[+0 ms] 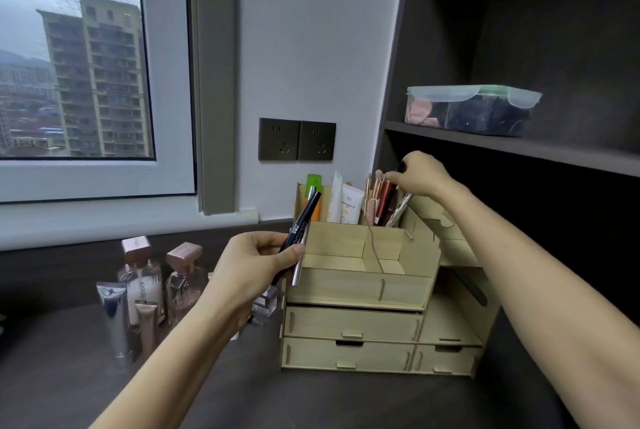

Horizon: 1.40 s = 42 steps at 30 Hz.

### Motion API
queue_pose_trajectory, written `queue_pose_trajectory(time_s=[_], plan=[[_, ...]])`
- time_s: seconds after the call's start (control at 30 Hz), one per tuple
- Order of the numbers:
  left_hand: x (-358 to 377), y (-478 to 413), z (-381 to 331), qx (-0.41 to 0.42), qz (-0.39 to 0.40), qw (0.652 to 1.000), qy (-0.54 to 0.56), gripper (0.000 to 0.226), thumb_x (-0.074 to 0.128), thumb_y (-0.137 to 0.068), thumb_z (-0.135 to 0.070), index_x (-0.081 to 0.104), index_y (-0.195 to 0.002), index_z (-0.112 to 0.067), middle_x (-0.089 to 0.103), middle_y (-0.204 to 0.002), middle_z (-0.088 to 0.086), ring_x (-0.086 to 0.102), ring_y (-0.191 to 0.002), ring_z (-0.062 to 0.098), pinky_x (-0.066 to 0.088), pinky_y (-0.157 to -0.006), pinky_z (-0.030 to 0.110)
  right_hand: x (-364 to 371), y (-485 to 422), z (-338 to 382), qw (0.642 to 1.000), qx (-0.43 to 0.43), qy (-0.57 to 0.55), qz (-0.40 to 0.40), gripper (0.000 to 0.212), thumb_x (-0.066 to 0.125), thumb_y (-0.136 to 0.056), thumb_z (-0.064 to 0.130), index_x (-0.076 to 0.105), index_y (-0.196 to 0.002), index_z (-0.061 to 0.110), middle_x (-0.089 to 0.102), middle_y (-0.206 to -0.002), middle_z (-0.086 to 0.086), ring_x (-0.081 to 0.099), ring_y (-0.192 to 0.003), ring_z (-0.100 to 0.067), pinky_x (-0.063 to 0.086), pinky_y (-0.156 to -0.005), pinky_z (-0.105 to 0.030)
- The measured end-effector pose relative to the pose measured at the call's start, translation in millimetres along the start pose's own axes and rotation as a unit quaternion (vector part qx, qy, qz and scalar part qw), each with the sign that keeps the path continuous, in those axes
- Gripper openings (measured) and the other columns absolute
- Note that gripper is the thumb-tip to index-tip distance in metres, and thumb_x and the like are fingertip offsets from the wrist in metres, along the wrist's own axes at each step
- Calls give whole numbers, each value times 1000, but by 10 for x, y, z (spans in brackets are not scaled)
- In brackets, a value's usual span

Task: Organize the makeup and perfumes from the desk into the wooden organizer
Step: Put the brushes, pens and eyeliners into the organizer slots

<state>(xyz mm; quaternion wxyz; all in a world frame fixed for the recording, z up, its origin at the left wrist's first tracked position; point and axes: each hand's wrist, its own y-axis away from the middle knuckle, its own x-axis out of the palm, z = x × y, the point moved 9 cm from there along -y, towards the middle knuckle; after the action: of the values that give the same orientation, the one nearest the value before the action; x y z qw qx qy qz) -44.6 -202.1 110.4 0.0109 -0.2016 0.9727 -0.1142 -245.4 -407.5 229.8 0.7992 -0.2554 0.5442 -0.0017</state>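
Observation:
The pale wooden organizer [360,286] stands on the dark desk, with drawers below and open compartments on top. My left hand [252,262] holds two slim makeup pens [300,234], one black and one silver, just left of the organizer. My right hand [420,174] is over the back right compartment, fingers closed on a dark thin stick [401,167] among several rose-gold lip sticks and pens [379,198]. A green bottle [314,186] and white tubes [349,203] stand in the back left compartment. Two perfume bottles [142,272] with pink caps and two squeeze tubes [116,311] stay on the desk at left.
A small clear glass bottle [265,302] sits partly hidden behind my left wrist. A dark shelf [519,148] above the organizer carries a lidded plastic box [474,108]. Wall sockets [297,139] and a window [76,58] lie behind the desk.

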Motion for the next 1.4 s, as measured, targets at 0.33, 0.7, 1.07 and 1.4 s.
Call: queue_pose_trajectory(time_s=[0.33, 0.7, 1.07, 1.4], plan=[[218, 1, -1, -33, 50, 997, 48, 9, 68, -82, -15, 74, -80, -8, 64, -58, -3, 51, -51, 16, 38, -47, 18, 245, 25, 106, 977, 14, 210, 16, 37, 52, -89, 47, 60, -84, 12, 57, -75, -1, 58, -82, -24, 37, -54, -24], [354, 18, -43, -40, 80, 992, 85, 16, 62, -85, -12, 72, -73, -11, 61, -63, -1, 51, -54, 10, 43, -53, 16, 309, 1053, 864, 905, -93, -390, 145, 34, 56, -85, 55, 72, -73, 28, 59, -63, 8, 49, -51, -2, 41, -47, -17], [212, 5, 99, -75, 12, 995, 68, 17, 68, -82, -19, 72, -83, -2, 67, -73, 8, 50, -59, 24, 43, -60, 26, 149, 761, 376, 843, 22, -538, 5, 18, 61, -88, 4, 63, -105, -2, 63, -71, -9, 60, -48, -6, 50, -46, -16], [194, -48, 55, -33, -28, 999, 22, 19, 75, -76, -22, 73, -86, -6, 69, -82, 15, 54, -74, 24, 46, -74, 34, 103, 259, 101, 981, -26, -123, -146, 29, 58, -91, 22, 58, -120, 17, 71, -92, -8, 65, -89, -27, 46, -74, -31]])
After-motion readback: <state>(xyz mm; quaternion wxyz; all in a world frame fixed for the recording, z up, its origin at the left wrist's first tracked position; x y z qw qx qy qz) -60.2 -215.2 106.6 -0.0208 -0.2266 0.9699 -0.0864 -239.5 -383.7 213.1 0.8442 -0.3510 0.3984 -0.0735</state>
